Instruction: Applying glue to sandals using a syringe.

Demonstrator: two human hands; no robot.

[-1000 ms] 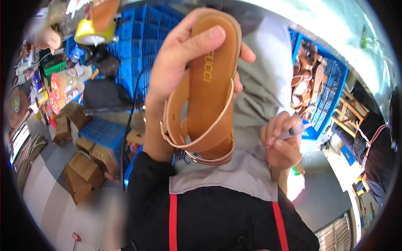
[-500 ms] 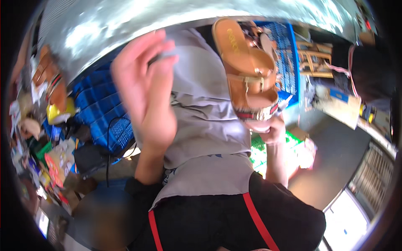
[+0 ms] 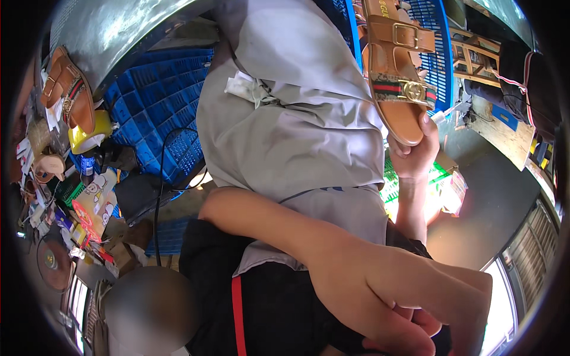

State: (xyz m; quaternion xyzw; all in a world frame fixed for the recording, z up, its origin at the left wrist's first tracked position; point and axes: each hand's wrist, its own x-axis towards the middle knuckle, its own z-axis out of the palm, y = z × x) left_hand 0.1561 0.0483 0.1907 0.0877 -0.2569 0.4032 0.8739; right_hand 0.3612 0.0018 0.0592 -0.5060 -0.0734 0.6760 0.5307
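Observation:
In my right hand (image 3: 418, 151), at the right, is a brown sandal (image 3: 407, 121), held by its lower end with thumb and fingers closed on it. Its upper strap has a square buckle; a green and red striped band with a gold ornament crosses lower down. My left forearm reaches across my body, bringing my left hand (image 3: 398, 291) to the lower right, close to my chest. Its fingers are bent downward, their tips partly hidden, and anything between them cannot be made out. A grey apron (image 3: 297, 142) covers my lap.
A matching sandal (image 3: 80, 110) rests at the far left beside a yellow roll (image 3: 89, 139). Blue crates (image 3: 154, 113) stand left of my legs. Behind the held sandal is a blue basket (image 3: 442, 53) with more footwear. Another person (image 3: 525, 89) sits at the right.
My left hand has swung from the upper left down across my body to the lower right. The sandal in my right hand has shifted right, its strap side now more visible.

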